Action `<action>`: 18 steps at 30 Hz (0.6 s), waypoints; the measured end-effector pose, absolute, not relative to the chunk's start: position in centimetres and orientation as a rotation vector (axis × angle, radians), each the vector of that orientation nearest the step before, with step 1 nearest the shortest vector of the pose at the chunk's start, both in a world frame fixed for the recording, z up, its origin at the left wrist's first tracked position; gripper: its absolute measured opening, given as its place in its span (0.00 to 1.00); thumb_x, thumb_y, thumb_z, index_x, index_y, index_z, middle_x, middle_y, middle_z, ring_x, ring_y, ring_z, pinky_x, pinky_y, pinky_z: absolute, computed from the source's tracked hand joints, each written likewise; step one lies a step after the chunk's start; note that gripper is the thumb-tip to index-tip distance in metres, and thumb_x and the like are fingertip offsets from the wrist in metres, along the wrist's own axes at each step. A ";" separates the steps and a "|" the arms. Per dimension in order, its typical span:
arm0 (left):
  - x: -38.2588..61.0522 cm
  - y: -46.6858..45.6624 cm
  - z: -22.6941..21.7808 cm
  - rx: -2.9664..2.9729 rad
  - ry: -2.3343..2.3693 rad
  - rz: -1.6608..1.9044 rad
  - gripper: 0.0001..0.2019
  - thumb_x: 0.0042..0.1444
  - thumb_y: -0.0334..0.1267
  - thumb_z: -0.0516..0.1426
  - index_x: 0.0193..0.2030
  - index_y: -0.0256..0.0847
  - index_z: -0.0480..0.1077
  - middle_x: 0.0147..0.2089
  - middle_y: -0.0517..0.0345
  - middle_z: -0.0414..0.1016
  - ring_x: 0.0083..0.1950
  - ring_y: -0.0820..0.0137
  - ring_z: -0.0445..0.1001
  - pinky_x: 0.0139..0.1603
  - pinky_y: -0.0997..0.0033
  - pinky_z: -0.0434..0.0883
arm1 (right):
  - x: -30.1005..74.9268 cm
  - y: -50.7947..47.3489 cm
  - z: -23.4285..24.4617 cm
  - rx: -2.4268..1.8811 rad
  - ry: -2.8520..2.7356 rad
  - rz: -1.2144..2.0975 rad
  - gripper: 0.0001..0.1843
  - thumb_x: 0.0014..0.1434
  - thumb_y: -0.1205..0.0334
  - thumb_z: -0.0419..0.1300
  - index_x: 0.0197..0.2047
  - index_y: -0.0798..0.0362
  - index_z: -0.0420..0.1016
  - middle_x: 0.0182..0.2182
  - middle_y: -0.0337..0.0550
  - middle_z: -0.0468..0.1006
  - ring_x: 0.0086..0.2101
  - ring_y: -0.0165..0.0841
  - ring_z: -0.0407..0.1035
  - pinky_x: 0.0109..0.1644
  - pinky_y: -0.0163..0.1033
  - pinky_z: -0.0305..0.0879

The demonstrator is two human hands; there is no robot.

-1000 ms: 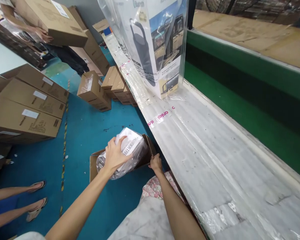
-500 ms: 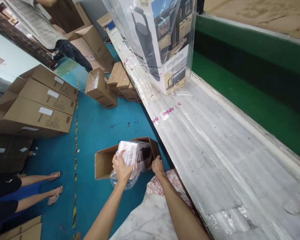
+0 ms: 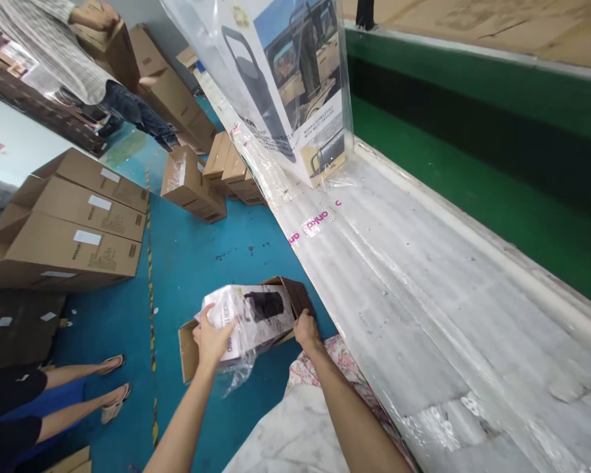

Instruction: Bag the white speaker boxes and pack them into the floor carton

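Note:
A white printed product box (image 3: 270,328) in a clear plastic bag lies tilted across the mouth of an open cardboard carton (image 3: 189,358) on the blue floor. My left hand (image 3: 213,336) grips the product box near its left end, fingers over the top edge. Loose plastic hangs below that hand. My right hand (image 3: 307,328) is closed on the carton's right-hand edge, next to a raised flap (image 3: 298,297). Most of the carton's inside is hidden by the product box.
Another bagged product box (image 3: 295,85) stands on the plastic-covered bench (image 3: 423,295) to the right. Large cartons (image 3: 73,243) line the left; smaller cartons (image 3: 192,184) stand ahead. One person (image 3: 98,72) handles a carton at the back. Another person's legs (image 3: 79,401) show at left.
The product box has shifted left and lies flatter over the carton, showing more of its printed side. My left hand has moved left with it. My right hand stays at the carton edge.

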State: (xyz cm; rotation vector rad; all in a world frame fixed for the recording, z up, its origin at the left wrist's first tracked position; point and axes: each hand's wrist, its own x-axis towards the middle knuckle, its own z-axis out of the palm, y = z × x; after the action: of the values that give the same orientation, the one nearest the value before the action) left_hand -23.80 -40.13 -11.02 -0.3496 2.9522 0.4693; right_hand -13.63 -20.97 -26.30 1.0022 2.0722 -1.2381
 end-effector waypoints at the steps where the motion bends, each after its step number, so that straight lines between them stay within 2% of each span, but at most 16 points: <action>1: -24.9 -40.5 -10.7 -0.395 2.940 0.452 0.42 0.56 0.57 0.66 0.74 0.46 0.62 0.57 0.40 0.72 0.69 0.38 0.71 0.67 0.37 0.71 | -13.8 -21.1 -26.4 0.990 2.067 -1.243 0.22 0.73 0.54 0.66 0.64 0.55 0.75 0.57 0.51 0.81 0.51 0.42 0.80 0.57 0.53 0.80; 3: -26.4 -40.6 -10.8 -0.431 2.937 0.420 0.41 0.57 0.57 0.66 0.73 0.45 0.63 0.57 0.39 0.71 0.69 0.37 0.71 0.67 0.36 0.70 | -14.0 -21.3 -26.3 0.956 2.061 -1.258 0.22 0.73 0.54 0.66 0.64 0.55 0.75 0.57 0.51 0.81 0.52 0.42 0.80 0.57 0.53 0.80; 5: -26.5 -39.8 -12.1 -0.436 2.941 0.391 0.42 0.55 0.57 0.67 0.74 0.48 0.63 0.63 0.36 0.67 0.72 0.34 0.66 0.67 0.33 0.69 | -14.1 -21.5 -26.1 0.916 2.060 -1.281 0.21 0.74 0.54 0.66 0.64 0.55 0.75 0.57 0.51 0.81 0.52 0.42 0.80 0.57 0.53 0.80; 9: -24.0 -36.3 -17.7 -0.457 2.928 0.340 0.43 0.56 0.56 0.66 0.76 0.53 0.58 0.71 0.33 0.57 0.75 0.32 0.60 0.64 0.29 0.70 | -13.7 -22.1 -25.6 0.848 2.051 -1.310 0.21 0.73 0.54 0.66 0.64 0.54 0.75 0.57 0.50 0.81 0.52 0.42 0.80 0.57 0.54 0.80; 15: -21.6 -30.1 -26.7 -0.358 2.766 0.251 0.43 0.58 0.49 0.69 0.77 0.51 0.57 0.73 0.35 0.57 0.76 0.39 0.61 0.66 0.39 0.71 | -12.8 -22.1 -25.2 0.839 2.040 -1.324 0.22 0.74 0.54 0.65 0.66 0.53 0.74 0.57 0.50 0.81 0.52 0.42 0.80 0.59 0.55 0.79; 18: -21.8 -27.9 -29.4 -0.366 2.662 0.199 0.38 0.64 0.48 0.67 0.77 0.46 0.59 0.73 0.38 0.63 0.71 0.43 0.69 0.65 0.40 0.74 | -12.2 -21.3 -25.2 0.884 2.042 -1.335 0.23 0.74 0.54 0.65 0.68 0.52 0.73 0.59 0.50 0.80 0.54 0.43 0.79 0.61 0.57 0.78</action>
State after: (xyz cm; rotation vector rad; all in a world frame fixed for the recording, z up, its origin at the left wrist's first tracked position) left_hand -21.75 -27.88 -29.41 -0.3665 2.6620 0.1986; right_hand -12.16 -21.32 -25.17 0.8836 2.0424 -1.3353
